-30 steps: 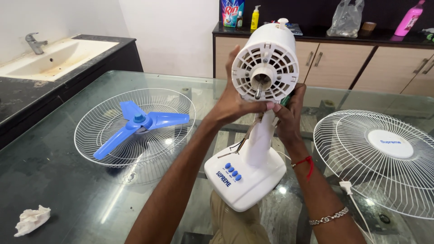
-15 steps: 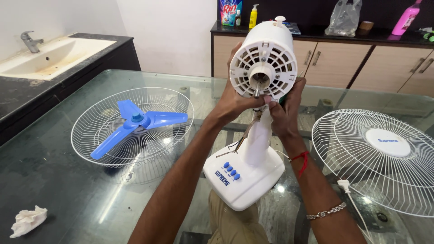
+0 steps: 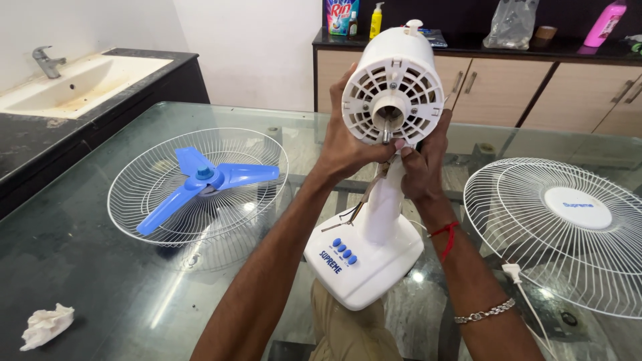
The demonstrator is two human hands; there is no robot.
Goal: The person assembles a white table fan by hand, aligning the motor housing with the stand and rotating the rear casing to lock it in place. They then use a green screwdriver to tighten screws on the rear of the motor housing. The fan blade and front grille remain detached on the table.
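Head view, white fan motor housing (image 3: 393,80), vented, upright

White fan body (image 3: 374,220) with 4 blue buttons (image 3: 343,251). At 9 o'clock, blue 3-blade propeller (image 3: 204,179) in white wire grille (image 3: 134,200). At 3 o'clock, second white grille (image 3: 535,220). Red thread (image 3: 447,234) and silver bracelet (image 3: 485,311) at 5 o'clock. Dark glass table (image 3: 100,281).

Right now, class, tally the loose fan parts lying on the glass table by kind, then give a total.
Wire fan guards: 2 – the one under the blade and the one with a white centre cap.
Blue fan blade: 1.
Total: 3.
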